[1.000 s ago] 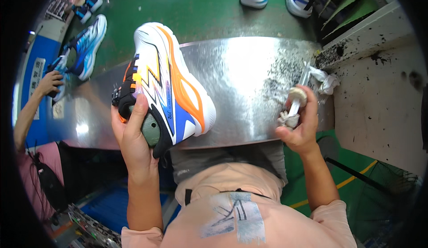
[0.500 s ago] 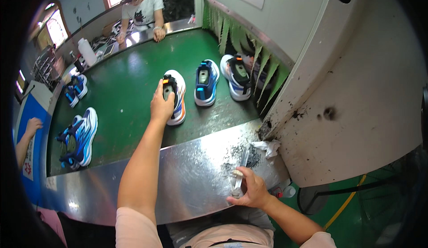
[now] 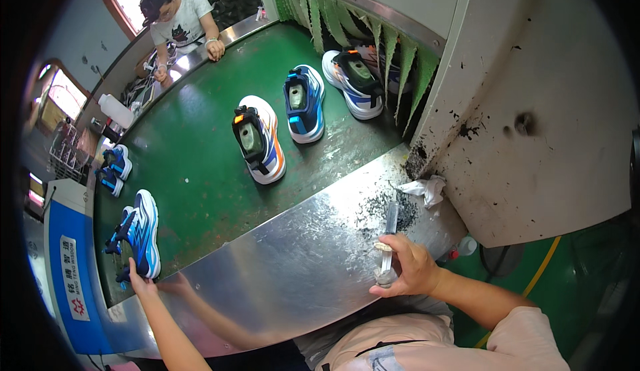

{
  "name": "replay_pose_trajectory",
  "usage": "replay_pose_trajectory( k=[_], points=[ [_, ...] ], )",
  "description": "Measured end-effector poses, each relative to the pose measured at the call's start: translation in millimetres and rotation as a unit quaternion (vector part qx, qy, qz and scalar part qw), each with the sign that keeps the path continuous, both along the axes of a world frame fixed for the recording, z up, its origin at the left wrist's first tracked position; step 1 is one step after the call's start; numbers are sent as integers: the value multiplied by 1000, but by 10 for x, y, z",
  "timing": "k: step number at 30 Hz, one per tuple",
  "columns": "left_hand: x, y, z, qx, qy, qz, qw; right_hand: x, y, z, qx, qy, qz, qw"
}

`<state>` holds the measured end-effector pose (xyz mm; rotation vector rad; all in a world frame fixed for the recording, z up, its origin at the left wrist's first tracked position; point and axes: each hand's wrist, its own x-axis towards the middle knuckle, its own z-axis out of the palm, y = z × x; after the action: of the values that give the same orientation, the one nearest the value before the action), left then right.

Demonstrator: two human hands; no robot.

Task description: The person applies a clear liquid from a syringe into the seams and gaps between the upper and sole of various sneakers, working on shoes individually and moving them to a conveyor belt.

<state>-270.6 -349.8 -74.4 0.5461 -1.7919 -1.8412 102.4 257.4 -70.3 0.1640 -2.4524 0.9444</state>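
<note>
Two hands | left hand (image 3: 142, 284): touching blue-white shoes (image 3: 146, 236), grip unclear | right hand (image 3: 415, 268): gripping pale slender tool (image 3: 387, 259) above tabletop (image 3: 280, 278)

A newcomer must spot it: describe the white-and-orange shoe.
Over the flat green surface hangs a ragged green strip curtain. In front stands a navy-blue shoe; immediately left is the white, black-collared shoe, set apart from it by a broad orange side band.

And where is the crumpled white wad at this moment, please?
In the head view, the crumpled white wad lies right of centre on the metal ledge, beside the pale machine panel, just beyond the right hand.
</note>
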Motion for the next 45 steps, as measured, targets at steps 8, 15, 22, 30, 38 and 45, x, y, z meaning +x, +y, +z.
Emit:
replay_pose_trajectory(
  k=[8,15,22,30,38,45],
  points=[
    [-314,518,-384,-156,-8,82,984,1,-28,64,2,-7,2,1000],
    [172,1015,127,-162,-54,-26,985,-13,-40,49,-5,-15,-5,1000],
    [1939,1637,316,-116,-47,-132,983,5,-48,32,-22,-27,3,999],
    [3349,2503,717,-240,-91,-401,880,170,21,105,-141,-141,26,980],
    [2081,2849,1488,-648,62,-532,541,583,-251,350,-272,-267,144,913],
    [2624,2921,1241,-643,185,-461,584,553,-11,290,-369,-202,95,902]
  ],
)
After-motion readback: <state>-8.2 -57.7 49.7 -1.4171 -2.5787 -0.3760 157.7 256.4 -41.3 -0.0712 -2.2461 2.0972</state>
